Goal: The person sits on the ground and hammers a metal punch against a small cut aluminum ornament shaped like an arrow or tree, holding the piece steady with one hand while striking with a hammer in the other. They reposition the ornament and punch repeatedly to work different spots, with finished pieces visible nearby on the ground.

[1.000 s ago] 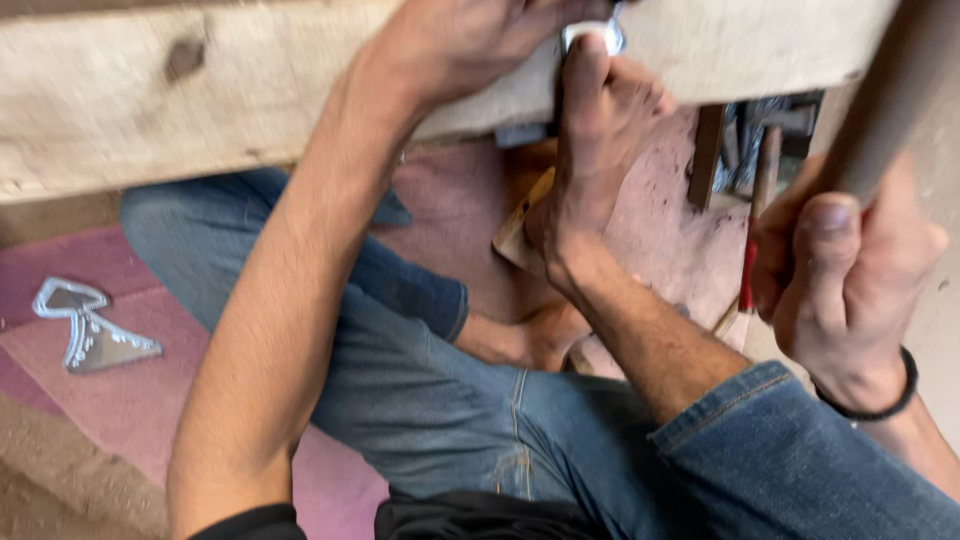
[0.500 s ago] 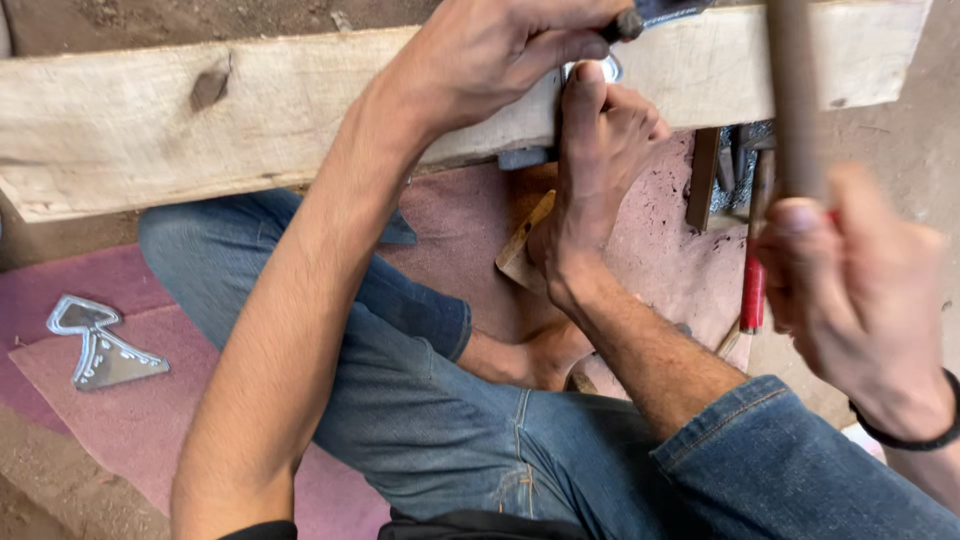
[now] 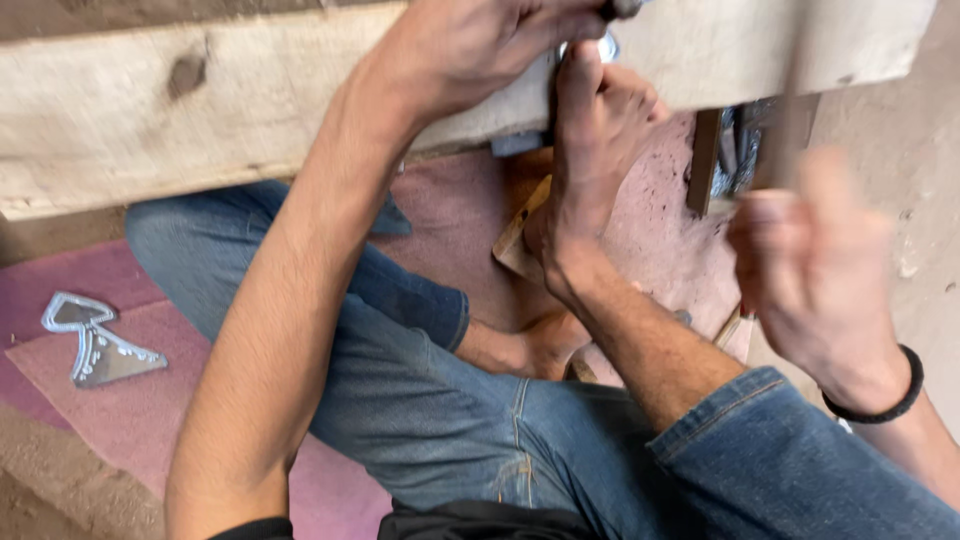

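Right hand [image 3: 815,265] dropped lower, blurred, fingers' grip unclear, left hand [image 3: 470,45] fingers pinching metal pc on rough wood plank [image 3: 200,110]

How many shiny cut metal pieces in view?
2: one metal piece lies on the pink mat at left; another is pinned against the wooden beam. Others may be hidden.

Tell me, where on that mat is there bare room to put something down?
Bare pink mat shows below the cut metal piece, left of the jeans leg. It is crowded by the wooden beam, where the left hand, the bare foot and the blurred right hand gather.
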